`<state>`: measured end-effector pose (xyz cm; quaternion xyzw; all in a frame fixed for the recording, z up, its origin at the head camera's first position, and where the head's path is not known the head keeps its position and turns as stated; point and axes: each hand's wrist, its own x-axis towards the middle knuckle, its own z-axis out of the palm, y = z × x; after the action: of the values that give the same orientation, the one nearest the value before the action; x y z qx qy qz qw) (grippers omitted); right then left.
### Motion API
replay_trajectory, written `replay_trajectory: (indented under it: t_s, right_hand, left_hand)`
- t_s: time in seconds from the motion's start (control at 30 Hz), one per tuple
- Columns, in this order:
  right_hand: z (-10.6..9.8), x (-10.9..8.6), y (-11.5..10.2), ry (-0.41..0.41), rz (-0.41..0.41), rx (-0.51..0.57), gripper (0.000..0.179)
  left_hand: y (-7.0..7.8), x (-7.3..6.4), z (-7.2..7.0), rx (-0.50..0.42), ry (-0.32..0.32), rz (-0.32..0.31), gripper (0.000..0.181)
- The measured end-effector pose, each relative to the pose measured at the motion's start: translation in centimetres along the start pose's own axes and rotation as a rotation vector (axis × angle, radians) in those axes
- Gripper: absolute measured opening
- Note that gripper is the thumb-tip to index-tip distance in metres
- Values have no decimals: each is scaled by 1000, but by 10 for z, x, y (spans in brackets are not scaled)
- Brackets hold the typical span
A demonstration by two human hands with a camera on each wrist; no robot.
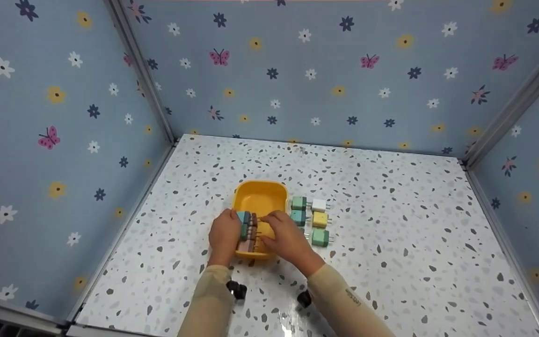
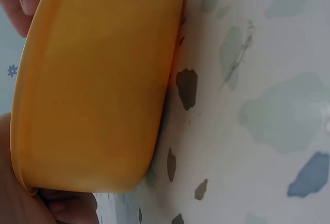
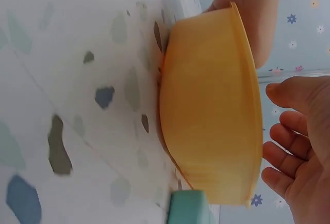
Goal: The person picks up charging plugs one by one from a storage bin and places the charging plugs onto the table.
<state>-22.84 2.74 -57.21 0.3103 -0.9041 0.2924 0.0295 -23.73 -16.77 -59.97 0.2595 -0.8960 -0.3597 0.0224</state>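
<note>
A yellow plastic basin (image 1: 260, 196) stands on the speckled table, its side filling much of the left wrist view. Inside its left half lie several charger plugs (image 1: 247, 234) in blue, green, pink and brown, side by side with pins pointing right. My left hand (image 1: 225, 234) grips the basin's left rim, fingers curled over it. Over the basin's right side reaches my right hand (image 1: 287, 234), its fingertips near the brown plugs' pins. The right wrist view shows these fingers (image 3: 283, 157) loosely bent above the rim, with nothing visible between them.
Right of the basin, more plugs stand in two columns, among them a white plug (image 1: 319, 205), a yellow plug (image 1: 320, 219) and a green plug (image 1: 320, 237). Black wrist devices (image 1: 237, 290) sit below the forearms. Flower-patterned panels (image 1: 297, 70) enclose the table at the back and sides.
</note>
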Motion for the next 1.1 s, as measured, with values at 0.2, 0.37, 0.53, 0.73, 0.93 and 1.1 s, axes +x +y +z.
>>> replay_trajectory:
  t_s: [0.2,0.37,0.53,0.73,0.93,1.1]
  right_hand:
    - [15,4,-10,-20,-4,39,44]
    - [22,9,-20,-49,10,40,43]
    - [29,13,-24,-57,34,54,42]
    - [38,20,-27,-63,86,50,45]
    - [42,25,-27,-85,98,30,46]
    - [43,27,-27,-109,124,32,45]
  left_hand:
    - [-1,-1,-1,15,12,6,40]
    - [-3,-2,-1,24,37,47,40]
    - [-3,0,0,47,34,42,41]
    - [-3,0,-2,43,46,56,40]
    - [-3,-2,-3,29,52,70,40]
    - [-3,-2,-2,33,46,57,40]
